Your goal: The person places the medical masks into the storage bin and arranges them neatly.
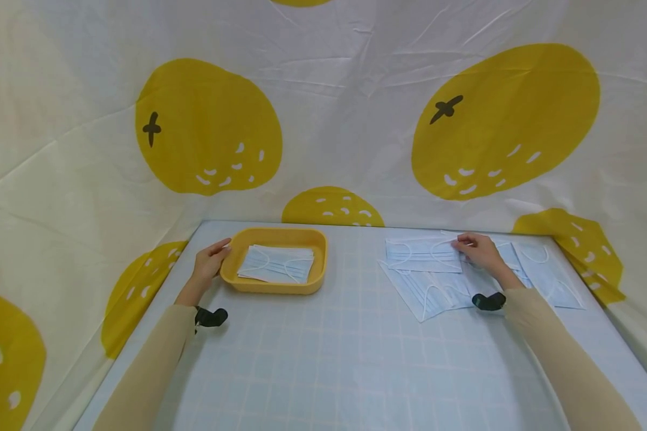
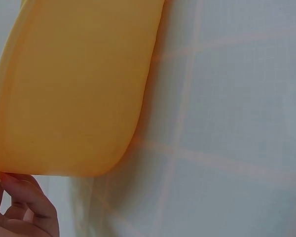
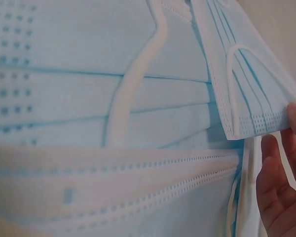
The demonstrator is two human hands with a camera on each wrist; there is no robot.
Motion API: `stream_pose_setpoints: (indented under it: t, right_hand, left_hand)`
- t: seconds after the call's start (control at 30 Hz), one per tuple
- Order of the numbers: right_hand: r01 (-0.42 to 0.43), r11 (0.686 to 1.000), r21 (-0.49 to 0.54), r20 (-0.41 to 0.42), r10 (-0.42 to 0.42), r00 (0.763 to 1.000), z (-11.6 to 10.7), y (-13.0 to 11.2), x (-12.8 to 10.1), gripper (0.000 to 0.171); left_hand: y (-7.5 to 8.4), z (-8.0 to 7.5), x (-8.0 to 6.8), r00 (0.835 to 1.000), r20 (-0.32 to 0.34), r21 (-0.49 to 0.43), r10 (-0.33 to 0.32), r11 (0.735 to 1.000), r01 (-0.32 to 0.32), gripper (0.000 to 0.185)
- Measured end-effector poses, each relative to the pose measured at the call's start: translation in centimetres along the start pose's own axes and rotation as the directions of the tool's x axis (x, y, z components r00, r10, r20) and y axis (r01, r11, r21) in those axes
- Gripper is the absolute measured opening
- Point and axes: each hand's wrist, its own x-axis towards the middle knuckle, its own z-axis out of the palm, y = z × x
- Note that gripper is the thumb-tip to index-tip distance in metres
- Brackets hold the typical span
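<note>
My left hand (image 1: 209,262) grips the left rim of a yellow plastic tray (image 1: 272,288). The left wrist view shows its fingers (image 2: 32,197) bent at the tray's rim, beside the wall. Several pale blue face masks (image 1: 276,264) lie stacked inside the tray. On the right, my right hand (image 1: 481,251) pinches the edge of one pleated face mask (image 3: 251,74) between thumb and fingers. That mask is raised at its held corner, above other masks (image 3: 59,94). Another mask (image 1: 437,293) lies slanted below it, its white ear loops showing.
More masks (image 1: 552,278) lie to the right of my right hand, partly hidden by the arm. Everything rests on a table with a pale checked cloth (image 1: 329,359). A white curtain with yellow fruit prints (image 1: 350,120) hangs along the table's back and sides.
</note>
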Motion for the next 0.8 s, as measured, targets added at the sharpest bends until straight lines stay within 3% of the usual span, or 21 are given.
stream_pose_setpoints:
  t: [0.53, 0.8]
  right_hand:
    - [0.074, 0.997, -0.009, -0.106, -0.075, 0.992, 1.0, 0.1, -0.9, 0.035]
    - [0.048, 0.999, 0.025, -0.152, -0.043, 0.987, 1.1, -0.5, -2.0, 0.040]
  left_hand:
    - [-0.2, 0.0, 0.3, 1.000, 0.013, -0.035, -0.028, 0.999, 0.028, 0.047]
    - [-0.1, 0.1, 0.5, 0.999, 0.020, -0.066, -0.048, 0.997, 0.049, 0.047]
